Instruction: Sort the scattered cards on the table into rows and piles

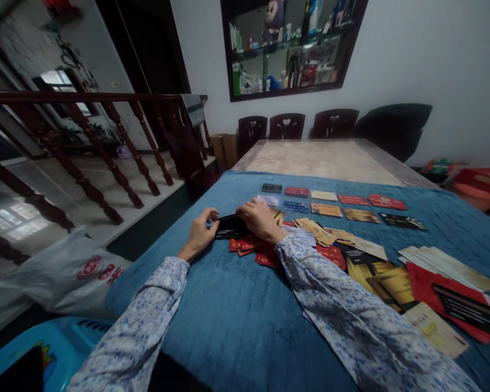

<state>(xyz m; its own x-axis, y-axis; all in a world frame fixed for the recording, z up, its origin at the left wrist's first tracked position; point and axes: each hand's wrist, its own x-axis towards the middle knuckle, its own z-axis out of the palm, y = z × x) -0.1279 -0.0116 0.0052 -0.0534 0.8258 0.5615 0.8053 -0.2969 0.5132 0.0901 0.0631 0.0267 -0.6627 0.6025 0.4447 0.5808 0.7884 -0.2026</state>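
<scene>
Between my two hands, a black card [227, 216] is held at a tilt, seen nearly edge-on. My left hand [201, 233] pinches its left end between thumb and fingers. My right hand [262, 219] grips the other end from above, its fingertips partly hidden. Directly below lie black cards [227, 233] with pale print. Red cards [245, 246] spread out beside them, under my right wrist. Two rows of single cards sit farther up the blue cloth, among them a blue card [296, 207] and an orange card [325, 210].
Gold cards [392, 283], pale cards [445, 267] and a red card [428, 288] lie in loose heaps to the right. The blue cloth [228, 326] covers the near table. A blue plastic stool [65, 348] and a white plastic bag [77, 272] stand at left.
</scene>
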